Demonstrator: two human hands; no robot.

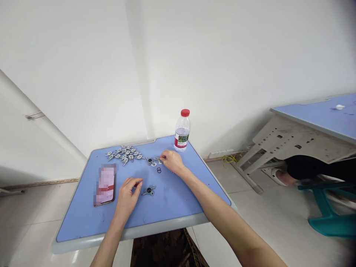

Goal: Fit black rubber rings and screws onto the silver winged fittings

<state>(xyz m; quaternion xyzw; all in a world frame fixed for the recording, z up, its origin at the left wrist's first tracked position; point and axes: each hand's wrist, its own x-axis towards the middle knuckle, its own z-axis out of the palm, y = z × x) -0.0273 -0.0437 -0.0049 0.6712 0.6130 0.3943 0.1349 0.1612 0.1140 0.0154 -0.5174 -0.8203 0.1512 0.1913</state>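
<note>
On the blue tabletop (178, 196), my left hand (128, 194) is at the front left, with thumb and forefinger tips pinched together. Whether something tiny is between them I cannot make out. Just right of it lies a winged metal part (149, 190) with a black round centre. My right hand (171, 161) reaches further back, its fingertips closed on a small metal piece (158, 160), partly hidden by the fingers. Beside that piece lies another metal part with a black centre (150, 161). Two thin black rings (158, 170) lie in front of it.
A pile of similar silver metal parts (125, 154) covers the back left. A phone (105, 185) lies on the left side. A red-capped water bottle (182, 131) stands at the back right. Rightward are another desk (314, 115), a teal stool (330, 222) and a person's foot (280, 176).
</note>
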